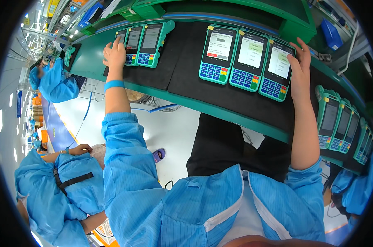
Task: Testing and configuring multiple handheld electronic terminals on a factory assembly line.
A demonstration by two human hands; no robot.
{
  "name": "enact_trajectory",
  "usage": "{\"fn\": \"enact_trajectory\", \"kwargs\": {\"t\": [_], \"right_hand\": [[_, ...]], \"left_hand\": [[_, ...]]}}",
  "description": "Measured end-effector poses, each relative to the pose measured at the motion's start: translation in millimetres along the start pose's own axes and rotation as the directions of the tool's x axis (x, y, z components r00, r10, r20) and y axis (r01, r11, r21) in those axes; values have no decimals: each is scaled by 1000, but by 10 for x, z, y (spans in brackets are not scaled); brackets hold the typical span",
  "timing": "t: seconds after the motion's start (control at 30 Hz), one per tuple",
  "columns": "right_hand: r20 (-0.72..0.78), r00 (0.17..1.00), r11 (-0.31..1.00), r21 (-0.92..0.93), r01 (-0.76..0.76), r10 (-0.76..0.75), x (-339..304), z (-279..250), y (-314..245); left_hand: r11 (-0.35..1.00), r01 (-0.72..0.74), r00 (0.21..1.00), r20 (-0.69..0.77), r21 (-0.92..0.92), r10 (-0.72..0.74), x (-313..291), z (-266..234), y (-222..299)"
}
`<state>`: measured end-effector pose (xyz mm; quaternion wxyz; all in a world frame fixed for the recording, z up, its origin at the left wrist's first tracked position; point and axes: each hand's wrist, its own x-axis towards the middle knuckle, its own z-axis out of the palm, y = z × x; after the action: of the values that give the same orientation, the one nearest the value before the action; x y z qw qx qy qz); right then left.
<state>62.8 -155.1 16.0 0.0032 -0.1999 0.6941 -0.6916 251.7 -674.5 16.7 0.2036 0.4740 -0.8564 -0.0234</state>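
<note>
Three handheld card payment terminals with green edges and blue keypads stand in a row in front of me: a left one [219, 47], a middle one [249, 57] and a right one [277, 64], all with lit screens. My right hand [300, 68] is at the right terminal's edge, thumb and fingers apart, not wrapped round it. Farther left is another group of three terminals [149, 39]. Over the leftmost of these reaches my left hand [114, 55], fingers apart, a fingertip at its screen. This hand partly hides that terminal. A blue band circles my left wrist.
Black mats [186, 70] cover the green bench, with a green shelf [219, 10] along its back. More terminals [334, 119] stand at the right. One co-worker [63, 177] in blue sits at lower left, another [54, 82] farther off. A blue bin [331, 35] is at upper right.
</note>
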Motion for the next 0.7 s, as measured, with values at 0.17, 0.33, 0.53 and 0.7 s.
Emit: {"fn": "enact_trajectory", "kwargs": {"t": [0.17,0.33,0.53,0.7], "right_hand": [[-18,1000,1000,7,7,-7,-13,10,-16],[-9,1000,999,49,13,-13,-13,38,-15],[-17,1000,998,-55,-8,7,-22,4,-34],[2,1000,998,-57,-21,22,-24,12,-54]], "left_hand": [[1000,8,999,-51,4,-7,-75,8,51],[922,-368,915,-222,-120,336,-338,-55,159],[853,-492,851,-302,-173,430,-651,-13,354],[922,-361,869,-410,-141,277,-762,110,319]]}}
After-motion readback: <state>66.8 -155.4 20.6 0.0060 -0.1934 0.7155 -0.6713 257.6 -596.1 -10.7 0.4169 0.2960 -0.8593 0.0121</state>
